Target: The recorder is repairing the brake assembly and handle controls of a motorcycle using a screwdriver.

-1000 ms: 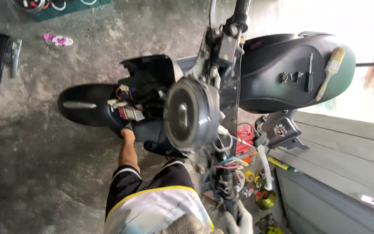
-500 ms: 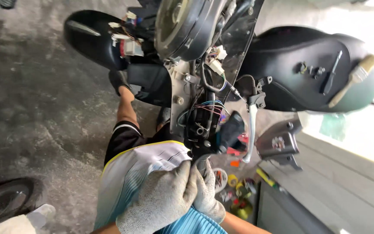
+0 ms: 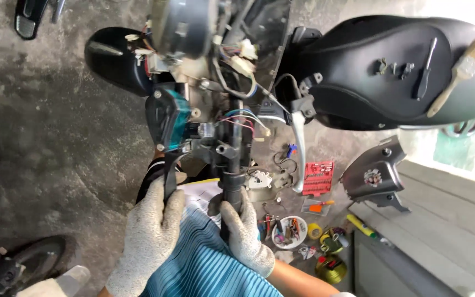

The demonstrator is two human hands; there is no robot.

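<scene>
Handlebar grip (image 3: 232,190), black and pointing toward the person, sits closed inside the gloved right hand (image 3: 246,234). Just left of it, the gloved left hand (image 3: 147,236) wraps a black lever (image 3: 170,176) hanging from the teal-tinted housing (image 3: 169,118). Beyond the right hand, a silver brake lever (image 3: 299,154) hangs down; farther right, a screwdriver (image 3: 425,69) and paintbrush (image 3: 457,74) lie on the black seat (image 3: 358,71).
</scene>
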